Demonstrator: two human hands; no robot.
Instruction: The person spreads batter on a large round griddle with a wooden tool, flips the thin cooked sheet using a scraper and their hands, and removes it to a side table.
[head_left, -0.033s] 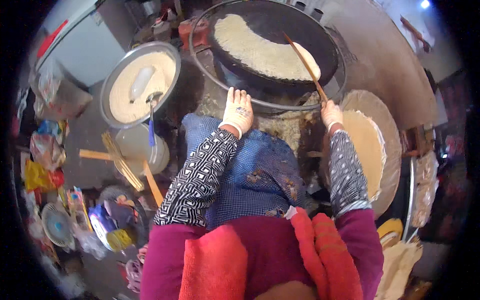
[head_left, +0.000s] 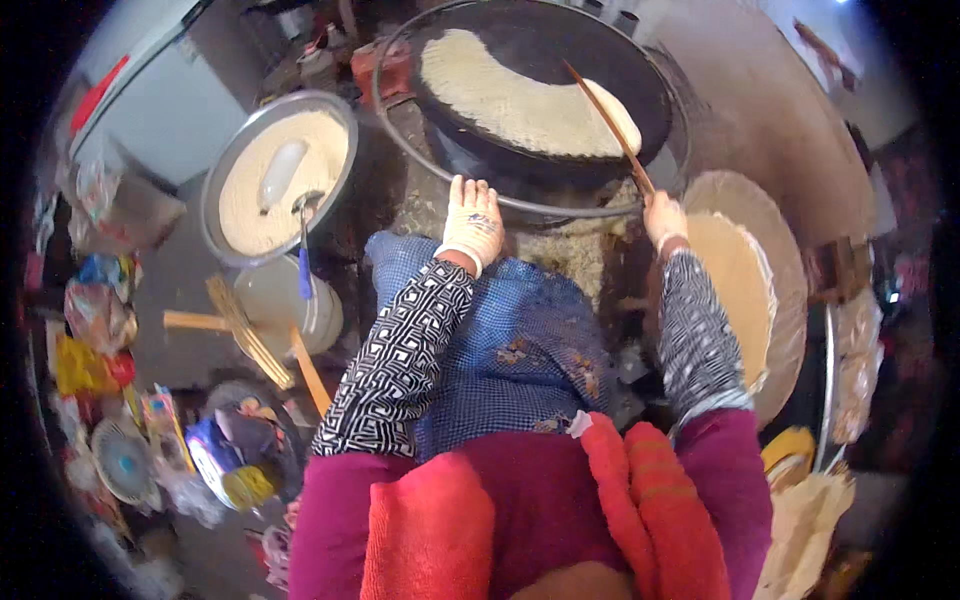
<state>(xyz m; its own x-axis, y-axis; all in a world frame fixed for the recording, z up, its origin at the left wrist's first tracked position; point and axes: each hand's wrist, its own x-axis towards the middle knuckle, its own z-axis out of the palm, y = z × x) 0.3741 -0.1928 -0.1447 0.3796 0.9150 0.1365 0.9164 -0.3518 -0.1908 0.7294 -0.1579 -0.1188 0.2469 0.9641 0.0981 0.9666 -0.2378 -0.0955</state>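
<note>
Head view: L fingers (head_left: 472, 192) straight, empty; R fingers (head_left: 664, 213) gripping stick (head_left: 610, 122) over griddle (head_left: 550, 48); R sleeve (head_left: 700, 330) overlaps tan disc (head_left: 735, 270); basin (head_left: 210, 205) L.

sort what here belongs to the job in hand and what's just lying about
Likely in use: black griddle, pale batter, wooden stick in the right hand, metal bowl, blue-handled ladle.

Apparently lying about: yellow bag, purple-and-white packet, plastic bag.

patterned oversleeves (head_left: 393, 360), magenta top (head_left: 535, 500)
</note>
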